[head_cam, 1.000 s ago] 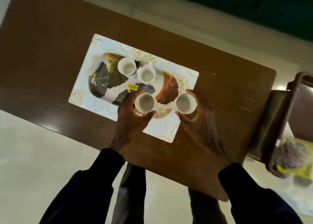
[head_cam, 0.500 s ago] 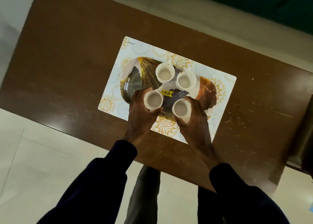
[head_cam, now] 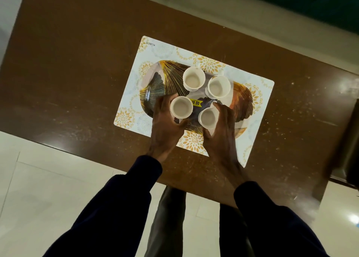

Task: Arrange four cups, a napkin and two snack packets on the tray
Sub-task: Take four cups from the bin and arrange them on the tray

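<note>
An oval tray with a gold and dark leaf pattern lies on a white placemat. Two white cups stand on its far side, one at the left and one at the right. My left hand is wrapped around a third white cup on the tray's near left. My right hand grips a fourth white cup on the near right. A yellow price sticker shows between the cups. No napkin or snack packet is in view.
The placemat rests on a brown wooden table whose near edge runs just under my wrists. A dark piece of furniture stands at the right edge. Pale floor tiles lie below, and my legs show between my sleeves.
My right hand has carried its cup leftward from the tray's right end to beside the left-hand cup. The view has shifted, so the tray sits further right in the frame.
</note>
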